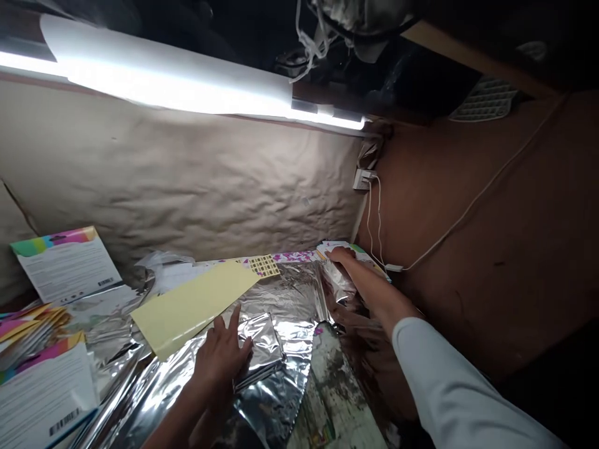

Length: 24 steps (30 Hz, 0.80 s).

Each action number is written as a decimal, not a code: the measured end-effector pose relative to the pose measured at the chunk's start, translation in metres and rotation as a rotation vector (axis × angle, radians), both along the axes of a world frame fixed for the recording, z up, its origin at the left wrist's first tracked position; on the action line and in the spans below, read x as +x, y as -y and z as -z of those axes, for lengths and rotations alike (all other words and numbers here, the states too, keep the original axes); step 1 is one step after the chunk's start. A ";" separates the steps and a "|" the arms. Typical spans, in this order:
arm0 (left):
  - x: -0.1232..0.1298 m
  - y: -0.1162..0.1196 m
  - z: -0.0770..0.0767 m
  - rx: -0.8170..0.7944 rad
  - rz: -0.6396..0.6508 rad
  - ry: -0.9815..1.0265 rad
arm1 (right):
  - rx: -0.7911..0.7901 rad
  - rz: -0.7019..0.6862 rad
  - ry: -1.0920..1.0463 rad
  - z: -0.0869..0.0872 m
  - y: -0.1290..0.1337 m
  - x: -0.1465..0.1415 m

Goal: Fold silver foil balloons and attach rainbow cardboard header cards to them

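Observation:
My left hand (223, 350) lies with its fingers spread on the shiny silver foil sheet (290, 293). Its thumb side touches a folded silver foil packet (262, 343). Far back at the right corner, my right hand (341, 254) is on a stack of printed papers or cards (360, 251). The fingers there are bent and look closed at the stack's edge, and what they pinch is hidden. Behind the left hand lies a long pale yellow sheet (196, 305), with a small yellow sticker sheet (264, 265) at its far end.
White printed packages with colourful tops (65, 268) lean and lie at the left, beside several colourful packets (32, 330). A crumpled-covered wall (210, 187) stands behind. White cables (378, 218) hang from a wall socket (362, 179) at the right. A tube light (187, 84) glows overhead.

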<state>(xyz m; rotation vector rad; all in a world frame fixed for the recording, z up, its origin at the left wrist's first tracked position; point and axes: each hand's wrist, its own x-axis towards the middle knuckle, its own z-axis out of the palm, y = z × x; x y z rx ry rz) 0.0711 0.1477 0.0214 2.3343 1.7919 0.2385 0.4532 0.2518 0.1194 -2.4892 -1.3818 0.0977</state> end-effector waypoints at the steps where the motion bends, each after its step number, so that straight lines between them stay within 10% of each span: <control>1: 0.002 0.002 0.000 0.038 0.000 -0.027 | -0.002 0.009 -0.002 0.001 -0.004 0.001; 10: 0.010 -0.012 0.007 0.371 0.157 0.320 | 0.376 -0.046 -0.045 -0.021 -0.021 -0.025; 17: 0.017 -0.005 0.001 0.341 0.277 0.700 | 0.879 -0.368 -0.187 -0.060 0.008 -0.076; 24: 0.015 0.001 -0.049 -0.137 0.067 1.584 | 0.765 -0.923 -0.468 -0.066 0.036 -0.172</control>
